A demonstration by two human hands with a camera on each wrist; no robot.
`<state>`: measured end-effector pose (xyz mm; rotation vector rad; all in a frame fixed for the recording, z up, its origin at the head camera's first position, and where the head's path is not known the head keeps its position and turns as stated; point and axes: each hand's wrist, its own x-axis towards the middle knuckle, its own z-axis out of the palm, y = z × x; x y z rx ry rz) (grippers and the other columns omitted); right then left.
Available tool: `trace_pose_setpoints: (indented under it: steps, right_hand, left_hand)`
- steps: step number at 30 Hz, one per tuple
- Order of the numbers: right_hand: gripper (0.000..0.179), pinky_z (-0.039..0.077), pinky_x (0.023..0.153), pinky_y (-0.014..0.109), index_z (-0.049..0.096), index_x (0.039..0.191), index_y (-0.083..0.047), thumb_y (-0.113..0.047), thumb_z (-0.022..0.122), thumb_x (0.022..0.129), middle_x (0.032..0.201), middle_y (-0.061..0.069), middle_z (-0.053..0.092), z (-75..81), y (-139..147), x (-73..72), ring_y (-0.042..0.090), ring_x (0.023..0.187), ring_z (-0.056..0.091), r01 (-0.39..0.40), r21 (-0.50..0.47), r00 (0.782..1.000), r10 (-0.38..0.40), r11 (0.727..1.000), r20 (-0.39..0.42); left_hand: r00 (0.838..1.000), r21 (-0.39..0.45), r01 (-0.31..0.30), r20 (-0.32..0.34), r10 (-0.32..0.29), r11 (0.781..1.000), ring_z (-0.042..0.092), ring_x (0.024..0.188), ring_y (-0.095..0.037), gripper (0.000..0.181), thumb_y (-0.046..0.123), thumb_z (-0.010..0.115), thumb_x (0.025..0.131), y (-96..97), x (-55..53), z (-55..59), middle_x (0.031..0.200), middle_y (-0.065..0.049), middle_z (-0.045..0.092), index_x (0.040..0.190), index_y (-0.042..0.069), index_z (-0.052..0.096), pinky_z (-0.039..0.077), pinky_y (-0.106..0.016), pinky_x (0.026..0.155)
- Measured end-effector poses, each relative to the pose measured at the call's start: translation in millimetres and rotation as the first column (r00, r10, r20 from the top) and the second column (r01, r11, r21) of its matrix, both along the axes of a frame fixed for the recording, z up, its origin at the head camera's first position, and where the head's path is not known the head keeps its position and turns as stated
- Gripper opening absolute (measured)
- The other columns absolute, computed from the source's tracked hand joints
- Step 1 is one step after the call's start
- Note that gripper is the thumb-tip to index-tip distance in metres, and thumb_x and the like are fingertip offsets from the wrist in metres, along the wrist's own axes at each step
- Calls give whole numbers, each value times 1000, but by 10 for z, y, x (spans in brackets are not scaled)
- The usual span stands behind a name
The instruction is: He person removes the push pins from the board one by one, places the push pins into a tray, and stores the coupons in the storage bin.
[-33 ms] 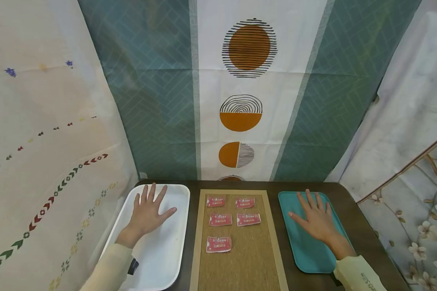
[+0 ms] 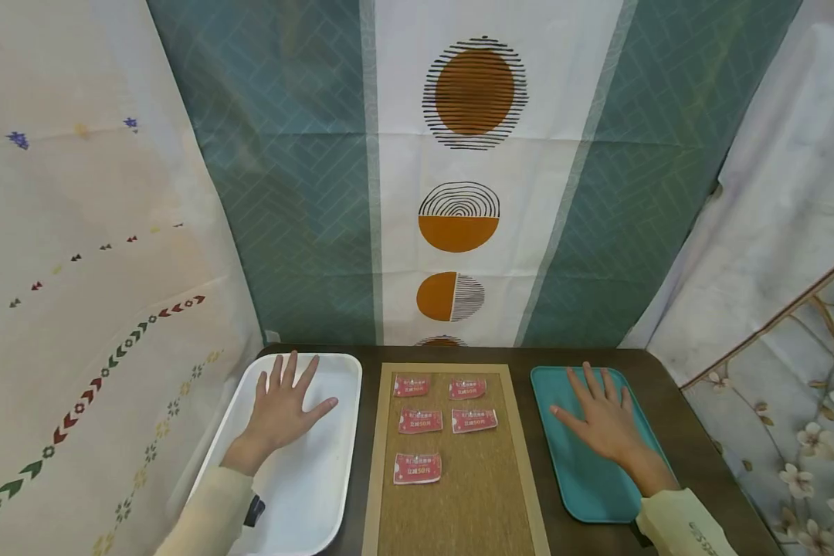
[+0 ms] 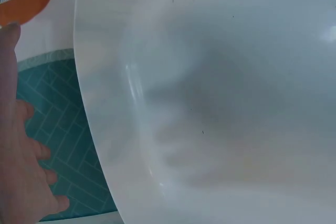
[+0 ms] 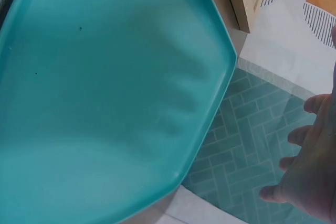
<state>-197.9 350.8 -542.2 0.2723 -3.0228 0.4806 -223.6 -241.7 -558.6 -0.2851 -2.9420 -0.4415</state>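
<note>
My left hand (image 2: 278, 417) is spread flat above the white tray (image 2: 313, 494), palm down, holding nothing. In the left wrist view its fingers (image 3: 44, 177) are at the left edge, and a soft hand-shaped shadow lies on the white tray (image 3: 236, 129). Over on the right, my right hand (image 2: 606, 425) hovers with fingers apart above the teal tray (image 2: 591, 494), also holding nothing. The right wrist view has that hand (image 4: 310, 166) at its right edge and its shadow on the teal tray (image 4: 105, 77). Several red printed coupons (image 2: 420, 421) lie on the wood-framed board (image 2: 472, 494) between the trays.
Both trays and the board rest on a dark brown table (image 2: 695, 432). A green and white patterned curtain (image 2: 306, 193) hangs behind it. Printed cloths, one on the left (image 2: 111, 232) and a floral one on the right (image 2: 792, 371), border the sides.
</note>
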Motion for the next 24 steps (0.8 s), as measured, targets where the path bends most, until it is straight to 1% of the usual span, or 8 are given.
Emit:
trace_pose_setpoints:
  steps: [6, 12, 15, 19, 24]
  right_hand:
    - [93, 4, 111, 87, 24, 169, -12, -65, 59, 100, 176, 24, 9, -16, -20, -5, 57, 158, 4, 7, 3, 1000, -7, 1000, 10]
    - [94, 5, 112, 87, 26, 168, -11, -66, 58, 100, 176, 24, 11, -49, -11, 13, 58, 157, 6, 18, 17, 1000, -18, 1000, 10]
    - [94, 4, 112, 87, 28, 168, -10, -67, 58, 100, 175, 25, 12, -76, -29, 10, 58, 158, 5, 20, 19, 1000, -21, 1000, 14]
    - [94, 5, 112, 87, 28, 168, -10, -67, 59, 99, 175, 26, 14, -90, -62, 14, 59, 157, 7, 22, 30, 1000, -23, 999, 4]
    - [95, 8, 112, 87, 27, 168, -11, -70, 57, 99, 174, 27, 17, -95, -172, 19, 59, 156, 10, 21, 56, 1000, -21, 998, 3]
  left_hand:
    - [1000, 10, 9, 13, -9, 1000, 12, 158, -57, 94, 70, 60, 95, 57, -11, -16, 172, -30, 20, 167, 15, 32, 8, -78, 121]
    - [1000, 9, -1, 9, 1, 1000, 13, 158, -56, 94, 70, 60, 94, 126, -38, -7, 172, -30, 21, 166, 14, 35, 8, -78, 121]
    - [1000, 8, -5, 10, 5, 1000, 14, 158, -56, 94, 71, 60, 94, 140, -25, -12, 171, -29, 22, 165, 14, 35, 8, -78, 121]
    - [1000, 32, 13, 13, -13, 999, 13, 159, -55, 94, 70, 61, 94, 199, -21, -10, 172, -28, 23, 166, 15, 35, 8, -77, 122]
    - [999, 52, 39, 7, -40, 998, 15, 159, -54, 94, 69, 62, 93, 303, -26, 29, 172, -27, 23, 166, 15, 35, 9, -77, 121]
